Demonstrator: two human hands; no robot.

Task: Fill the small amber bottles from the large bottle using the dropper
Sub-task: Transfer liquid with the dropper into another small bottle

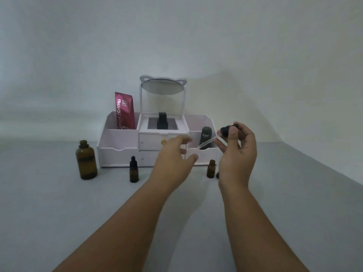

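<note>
– Fingers [233,134] of your right hand [237,154]: what do they hold?

– They pinch the black rubber bulb of the clear glass dropper [211,140], raised above the grey table [294,203]. Its long axis slants: bulb up and to your right, open tip down and to your left. Whether the tube carries liquid cannot be told.

– And your left hand [174,154]?

– It is empty, its fingers [184,139] relaxed and spread. It hovers just beside the dropper's tip without touching it.

– Where does the source lie?

– The large uncapped amber glass bottle [86,160] stands upright well apart from the dropper, far to your left, beyond the left hand. Your left hand is the nearer of the two to it. The tip already points that way, so judge the coming move as a leftward carry, with the tube turned upright over the narrow neck.

– And the receivers?

– One small open amber bottle [211,168] stands near your right hand, below the tip. A dark object beside it, probably its cap, is mostly hidden by your wrist. The other small amber bottle with a black dropper cap [134,169] stands between the large bottle and your left hand, closed. All three stand in front of the white desk organiser [119,154].
</note>
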